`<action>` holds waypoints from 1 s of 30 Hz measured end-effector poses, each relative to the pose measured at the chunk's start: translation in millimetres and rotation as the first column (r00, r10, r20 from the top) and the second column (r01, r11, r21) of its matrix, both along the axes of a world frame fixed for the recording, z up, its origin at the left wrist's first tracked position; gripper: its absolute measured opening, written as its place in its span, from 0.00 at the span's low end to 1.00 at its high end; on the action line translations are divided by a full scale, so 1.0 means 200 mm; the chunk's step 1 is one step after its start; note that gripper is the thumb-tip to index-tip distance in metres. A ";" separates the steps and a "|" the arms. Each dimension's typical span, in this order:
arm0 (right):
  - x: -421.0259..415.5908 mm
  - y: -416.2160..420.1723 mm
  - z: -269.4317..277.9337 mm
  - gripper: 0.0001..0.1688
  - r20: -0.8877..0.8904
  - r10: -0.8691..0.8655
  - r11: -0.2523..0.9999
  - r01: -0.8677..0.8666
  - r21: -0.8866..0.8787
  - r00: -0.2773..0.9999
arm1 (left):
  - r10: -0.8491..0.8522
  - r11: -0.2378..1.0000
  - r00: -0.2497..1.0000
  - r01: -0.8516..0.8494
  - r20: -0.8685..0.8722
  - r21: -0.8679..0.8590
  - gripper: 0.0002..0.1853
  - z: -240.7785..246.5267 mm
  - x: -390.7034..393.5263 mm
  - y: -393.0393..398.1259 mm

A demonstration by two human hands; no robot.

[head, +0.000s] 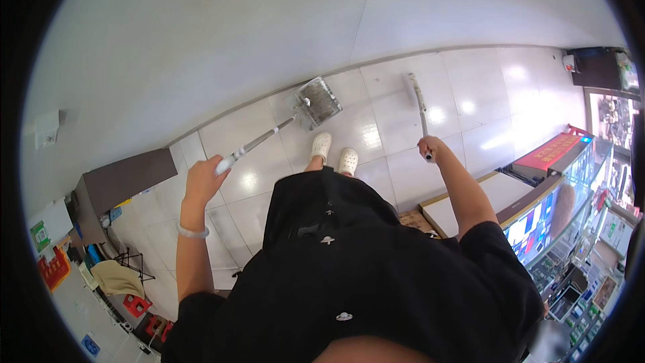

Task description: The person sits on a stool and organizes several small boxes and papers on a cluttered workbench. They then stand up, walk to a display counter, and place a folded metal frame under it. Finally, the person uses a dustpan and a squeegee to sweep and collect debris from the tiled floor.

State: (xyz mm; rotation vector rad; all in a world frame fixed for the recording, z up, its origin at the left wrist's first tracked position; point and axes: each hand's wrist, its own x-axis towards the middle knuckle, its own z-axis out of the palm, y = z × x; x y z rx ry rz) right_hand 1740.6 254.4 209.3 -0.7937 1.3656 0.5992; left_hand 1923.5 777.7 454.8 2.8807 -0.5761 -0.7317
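My left hand (202, 181) grips the white end of a long handle that runs down to a dustpan (322, 103). The pan rests on the tiled floor by the wall, its inside dark with dirt and a small pale scrap in it. My right hand (431, 149) is closed around the stick of a broom (417, 93), whose narrow pale head is down at the floor, right of the pan and apart from it. Between the two tools and nearer my body are my white clogs (347, 161).
The white wall (282, 25) runs along the far side of the floor (393, 131). A brown cabinet (126, 176) stands at the left, with a folding stool (118, 277) below it. Lit glass display cases (534, 227) and a red sign (552, 151) line the right.
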 end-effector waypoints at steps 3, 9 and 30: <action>0.21 0.08 -0.13 0.17 0.020 -0.009 1.000 0.009 0.007 1.000 | 0.127 0.990 0.992 -0.129 0.023 0.065 0.09 0.02 -0.15 0.08; 0.22 0.53 -0.95 0.03 0.354 0.866 0.466 -0.824 -0.322 0.352 | 0.230 0.964 0.967 -0.242 0.112 0.108 0.10 0.00 -0.18 0.17; 0.30 0.97 0.38 0.11 0.152 0.792 0.539 -0.794 0.280 0.592 | 0.379 0.925 0.925 -0.379 -0.005 -0.023 0.13 -0.12 -0.14 0.64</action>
